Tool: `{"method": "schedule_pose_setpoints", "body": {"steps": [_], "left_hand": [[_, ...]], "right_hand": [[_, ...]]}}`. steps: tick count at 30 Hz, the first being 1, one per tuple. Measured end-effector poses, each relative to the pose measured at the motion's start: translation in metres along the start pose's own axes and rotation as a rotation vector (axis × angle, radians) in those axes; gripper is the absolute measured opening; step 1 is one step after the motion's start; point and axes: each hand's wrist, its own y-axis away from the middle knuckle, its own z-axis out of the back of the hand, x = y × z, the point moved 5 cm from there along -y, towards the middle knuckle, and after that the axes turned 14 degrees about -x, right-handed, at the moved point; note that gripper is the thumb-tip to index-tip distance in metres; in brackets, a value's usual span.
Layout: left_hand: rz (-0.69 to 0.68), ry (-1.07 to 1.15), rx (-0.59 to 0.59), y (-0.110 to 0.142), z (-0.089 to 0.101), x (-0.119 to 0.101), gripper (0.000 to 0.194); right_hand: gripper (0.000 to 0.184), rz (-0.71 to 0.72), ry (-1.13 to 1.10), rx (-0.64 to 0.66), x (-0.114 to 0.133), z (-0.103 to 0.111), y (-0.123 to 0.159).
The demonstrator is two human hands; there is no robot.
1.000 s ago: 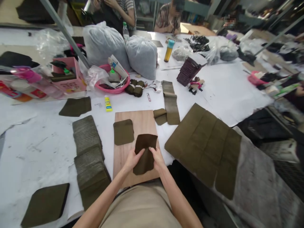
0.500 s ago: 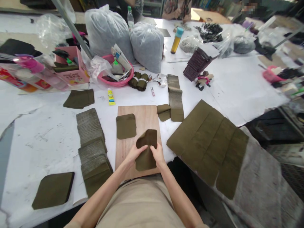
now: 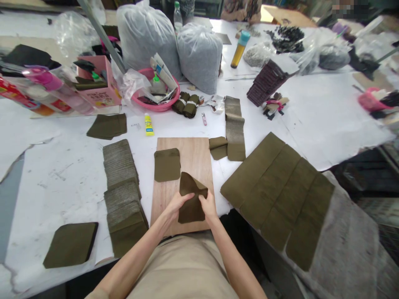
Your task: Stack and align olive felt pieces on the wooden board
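Note:
Both my hands hold one olive-green fabric piece over the near end of a wooden board. My left hand pinches its left edge and my right hand pinches its right edge. The piece's top right corner is folded down. Another olive piece lies flat on the board's left side. A long stack of olive pieces lies left of the board.
Several large olive panels overlap at the right. A folded strip stack and a small piece lie beyond the board. A yellow glue tube, pink basket, pink box, plastic bags and a dark pad surround them.
The fabric piece's upper part has been folded down from a standing flap into a creased corner. My hands stayed at its sides. The view shifted slightly down the table.

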Motion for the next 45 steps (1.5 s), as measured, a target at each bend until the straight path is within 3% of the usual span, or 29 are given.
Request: {"method": "schedule_pose_setpoints", "body": {"steps": [2,4,9,15,20,25,28,31,33,37,39,42,45], "left_hand": [[-0.105,-0.038,-0.027,-0.001,-0.001,-0.004,0.044],[-0.148,-0.064,-0.057,-0.001,-0.001,-0.004,0.045],[0.096,0.074,0.01,-0.002,-0.007,0.008,0.041],[-0.109,-0.077,-0.034,-0.008,-0.009,0.0,0.044],[-0.049,-0.002,-0.026,-0.017,-0.01,0.008,0.045],[-0.053,0.014,-0.061,-0.021,-0.011,0.011,0.042],[-0.099,-0.015,-0.128,-0.022,-0.011,0.01,0.037],[-0.011,0.069,-0.149,-0.023,-0.011,0.014,0.036],[0.04,0.087,-0.119,-0.023,-0.012,0.014,0.037],[-0.08,-0.062,-0.122,-0.021,-0.01,0.002,0.039],[-0.054,-0.061,-0.108,-0.021,-0.009,0.0,0.042],[0.124,0.036,-0.061,-0.02,-0.011,0.008,0.041],[0.074,0.018,-0.081,-0.022,-0.012,0.009,0.034]], "right_hand": [[0.026,-0.138,-0.051,0.054,-0.009,-0.002,-0.002],[0.025,-0.19,-0.027,0.088,-0.014,-0.002,-0.004],[0.029,0.103,0.148,-0.076,-0.01,0.007,-0.009],[0.043,-0.115,-0.06,0.033,-0.022,0.001,-0.01],[0.046,0.017,-0.021,-0.032,-0.013,0.003,-0.018],[0.041,-0.137,-0.175,0.104,-0.009,-0.004,-0.021],[0.03,0.046,-0.018,0.057,0.004,0.0,-0.017],[0.026,0.238,0.074,0.033,0.016,0.001,-0.012],[0.024,0.181,0.042,0.038,0.012,0.0,-0.013],[0.026,-0.023,-0.017,0.065,-0.005,-0.005,-0.019],[0.025,-0.014,0.025,0.057,-0.007,-0.004,-0.02],[0.025,0.075,0.111,0.016,-0.002,-0.002,-0.018],[0.029,0.062,0.052,0.003,0.0,-0.002,-0.019]]}}
